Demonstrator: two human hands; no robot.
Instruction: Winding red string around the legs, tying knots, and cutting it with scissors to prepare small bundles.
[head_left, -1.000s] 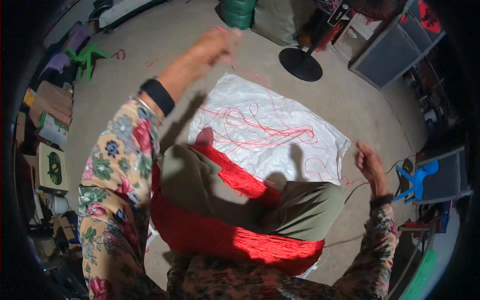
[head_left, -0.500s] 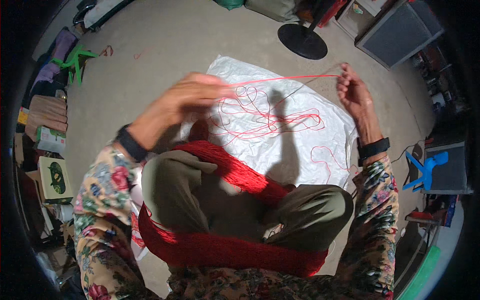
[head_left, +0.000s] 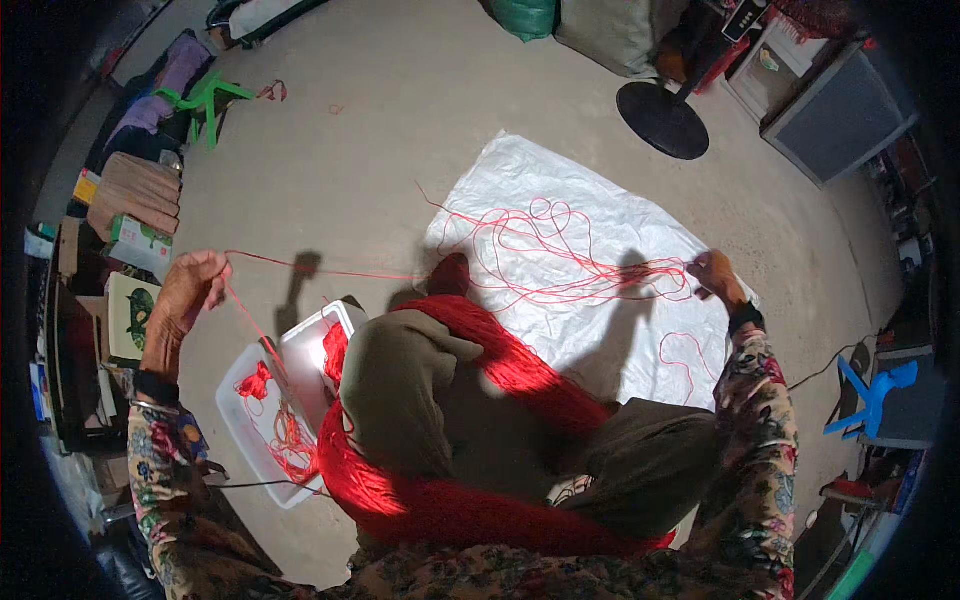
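Note:
A thin red cord runs over the fingers of my left hand [head_left: 190, 290], which is closed on it out at the left, above the floor. One stretch of the cord leads right toward my knee, another drops to a white plastic tub [head_left: 237, 420]. My right hand [head_left: 715, 275] is closed at the right end of long loose loops of red cord [head_left: 600, 268], its fingers pinching there. These loops lie across a crumpled white sheet [head_left: 680, 320]. A thick red skein [head_left: 400, 505] rings my bent knees, passing over my lap. Small red bundles and tangled cord sit in the tub.
A second white container [head_left: 308, 345] leans by my left knee. A black round fan base [head_left: 662, 120] stands beyond the sheet. A green stool [head_left: 207, 105] and boxes [head_left: 135, 315] line the left side; a blue stool [head_left: 870, 395] is at the right.
My left hand has swung left and down, drawing out cord. My right hand has come down to the loops on the sheet. The view has shifted, bringing the tub into sight.

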